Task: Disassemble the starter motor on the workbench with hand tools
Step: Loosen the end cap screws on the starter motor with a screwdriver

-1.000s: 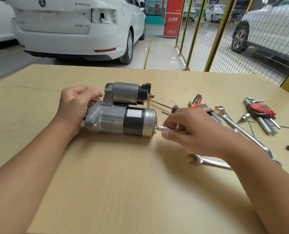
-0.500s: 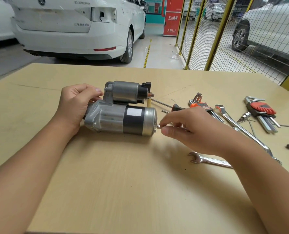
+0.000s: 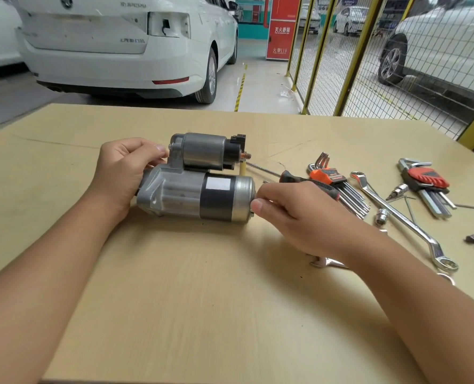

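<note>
The starter motor (image 3: 195, 189) is lying on its side mid-counter (image 3: 202, 300). My left hand (image 3: 125, 169) is gripping its nose end, and the right hand (image 3: 294, 217) is pinching something tiny at the rear cap; can't make out what.

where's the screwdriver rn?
Head view: the screwdriver lies on the workbench just beyond the right hand, its tip pointing toward the starter motor, its handle beside the orange hex key set.

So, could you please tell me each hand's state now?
Left hand: grips the starter motor.
Right hand: fingertips pinched at the motor's end; contents hidden.
</note>
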